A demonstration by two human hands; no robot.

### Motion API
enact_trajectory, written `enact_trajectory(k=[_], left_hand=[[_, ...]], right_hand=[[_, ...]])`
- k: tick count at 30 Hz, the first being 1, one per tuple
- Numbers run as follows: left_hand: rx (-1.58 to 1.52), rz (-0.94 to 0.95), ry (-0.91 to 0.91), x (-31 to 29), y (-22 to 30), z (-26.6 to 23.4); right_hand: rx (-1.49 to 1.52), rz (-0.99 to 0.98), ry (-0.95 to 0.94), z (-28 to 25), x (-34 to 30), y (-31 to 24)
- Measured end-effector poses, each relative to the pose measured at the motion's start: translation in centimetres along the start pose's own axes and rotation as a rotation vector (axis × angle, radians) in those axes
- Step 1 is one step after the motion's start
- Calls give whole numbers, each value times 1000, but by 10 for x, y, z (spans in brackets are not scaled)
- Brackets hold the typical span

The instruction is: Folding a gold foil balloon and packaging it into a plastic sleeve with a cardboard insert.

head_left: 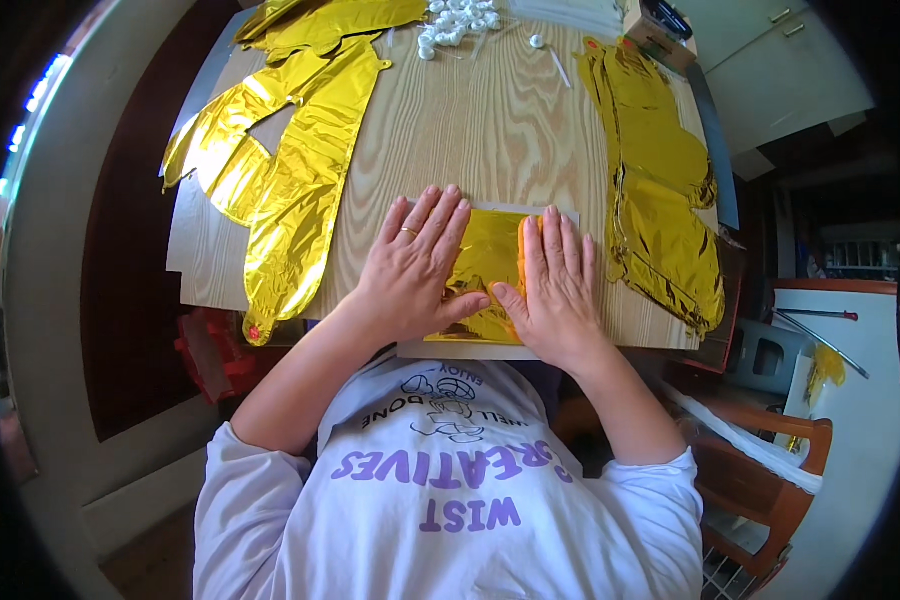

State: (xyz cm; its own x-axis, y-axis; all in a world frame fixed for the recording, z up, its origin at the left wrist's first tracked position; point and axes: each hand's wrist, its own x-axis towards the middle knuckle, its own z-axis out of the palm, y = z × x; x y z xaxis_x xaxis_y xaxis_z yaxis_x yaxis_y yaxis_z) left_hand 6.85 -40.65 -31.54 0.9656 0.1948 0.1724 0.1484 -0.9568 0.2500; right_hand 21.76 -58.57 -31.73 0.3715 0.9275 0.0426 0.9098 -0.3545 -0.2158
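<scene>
**Folded gold foil point(490, 250) lies at the bench's point(450, 130) near edge**

The foil rests on a white sheet point(465, 351), between two larger gold foil pieces, one to the left point(315, 190) and one to the right point(655, 160). It looks very light, thin and soft, likely slippery and quick to crease or tear; lifting it by the edges or corners, with a gentle pinch, seems best.

The left hand point(413, 265) lies flat, fingers extended, along the foil's left side. The right hand point(560, 285) is flattened likewise along the right side. The thumbs point inward over the foil, tips near but apart; neither hand grips anything.
</scene>
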Motion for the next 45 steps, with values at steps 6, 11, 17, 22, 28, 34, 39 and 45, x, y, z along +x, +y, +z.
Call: enact_trajectory(k=[6, 11, 17, 22, 28, 34, 39, 45], left_hand=[[-35, -14, -20, 1, -13, -9], [-62, -243, 129, -23, 2, -31], [-62, -240, 33, -37, 27, -32], [-72, -150, 50, -15, 36, -35], [-10, -65, 96, 7, 41, -13], [-4, -21, 84, 10, 29, 4], [7, -11, 58, 5, 22, 10], [8, -14, 3, 2, 15, 7]], right_hand=[[-50, 34, 4, 1, 2, -5], [-61, 42, 7, 2, -1, -5], [309, 52, 41, -20, 2, 10], [904, 217, 120, -37, 4, 38], [586, 168, 79, -54, 10, 24], [62, 45, -31, -13, 2, 5], [14, 49, -4, -2, -4, 4], [-20, 69, -14, -2, -6, 2]])
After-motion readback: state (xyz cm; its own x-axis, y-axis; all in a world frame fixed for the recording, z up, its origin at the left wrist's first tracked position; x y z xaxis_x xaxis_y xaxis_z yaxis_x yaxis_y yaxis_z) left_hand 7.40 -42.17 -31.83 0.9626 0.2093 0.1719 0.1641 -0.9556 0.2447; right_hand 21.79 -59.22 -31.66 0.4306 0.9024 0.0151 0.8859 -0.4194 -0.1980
